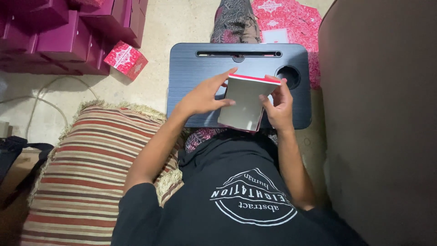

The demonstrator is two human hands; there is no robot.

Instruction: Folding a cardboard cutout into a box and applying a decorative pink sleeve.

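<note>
I saw a striped cushion (86,168) left of the dark lap desk (191,77). Above the desk, my left hand (202,96) and right hand (278,105) clamped a flattened grey card box (246,102), fingers spread along its edges. A small red box (125,59) lay on the floor.

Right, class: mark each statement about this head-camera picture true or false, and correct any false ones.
1. Both hands hold a flat cardboard piece with a red edge. True.
2. The dark lap desk has a round cup hole at its right. True.
3. The striped cushion lies to the person's right. False: to their left.
4. The left hand grips a pen. False: it rests on the cardboard.
5. Magenta boxes are stacked at upper left. True.
</note>
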